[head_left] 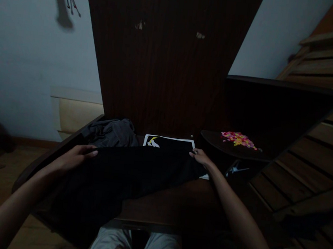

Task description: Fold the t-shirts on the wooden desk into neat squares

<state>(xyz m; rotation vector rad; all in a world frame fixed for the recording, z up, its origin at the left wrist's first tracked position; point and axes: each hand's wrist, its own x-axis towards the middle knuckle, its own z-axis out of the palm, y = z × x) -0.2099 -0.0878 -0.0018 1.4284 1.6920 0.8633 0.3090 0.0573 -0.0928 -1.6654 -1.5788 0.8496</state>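
Observation:
A black garment (138, 169) stretches across the dark wooden desk between my two hands; its exact kind is too dark to make out. My left hand (78, 155) pinches the garment's upper left part, thumb and fingers together. At the upper right end, my right hand (200, 157) grips the same cloth. The lower left of the garment hangs toward the desk's front edge. Just behind the cloth lies a flat black thing with a white rim (170, 138) and a yellow and white pattern, partly covered by the garment.
Crumpled grey cloth (115, 131) lies at the desk's left. A tall dark panel (166, 69) rises behind. To the right, a curved shelf (212, 140) bears a pile of small pink and yellow pieces (239, 139). Wooden slats (315, 152) stand far right.

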